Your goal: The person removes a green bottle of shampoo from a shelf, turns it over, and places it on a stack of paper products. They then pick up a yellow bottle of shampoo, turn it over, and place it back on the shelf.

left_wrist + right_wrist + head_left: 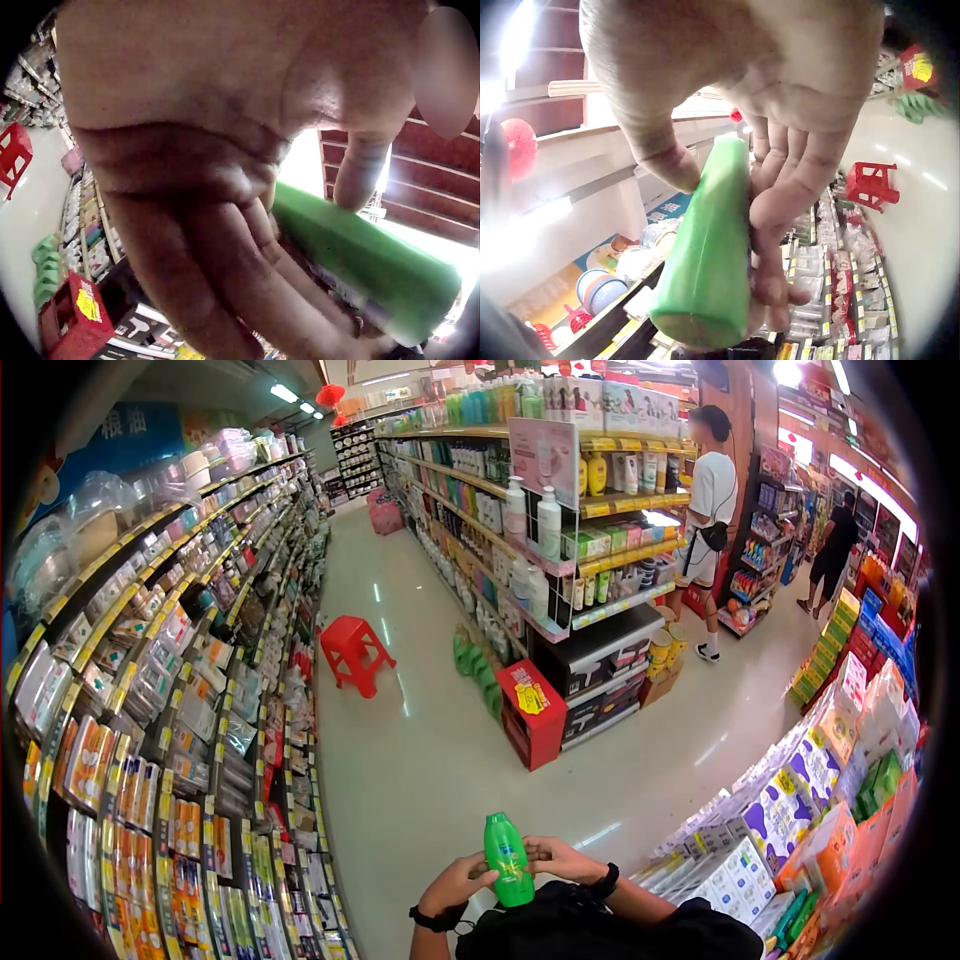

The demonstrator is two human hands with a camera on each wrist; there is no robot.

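Note:
A green shampoo bottle (510, 860) with a printed label stands upright, cap up, in front of the person's body. From its left side the left hand (462, 882) holds it, thumb across the front. The right hand (560, 857) grips the other side near the upper part. In the left wrist view the thumb (360, 176) lies along the bottle (367, 262), and the fingers curl behind it. The right wrist view has the bottle (709, 255) between the right thumb (667, 165) and the curled fingers. Dark bands circle both wrists.
Full store shelves (190, 660) line the left. A red plastic stool (353, 655) stands in the aisle. Ahead, a shelf end has a red box (533, 715) at its foot. Stacked tissue packs (780, 815) are at the right. Two people (712, 510) stand farther off.

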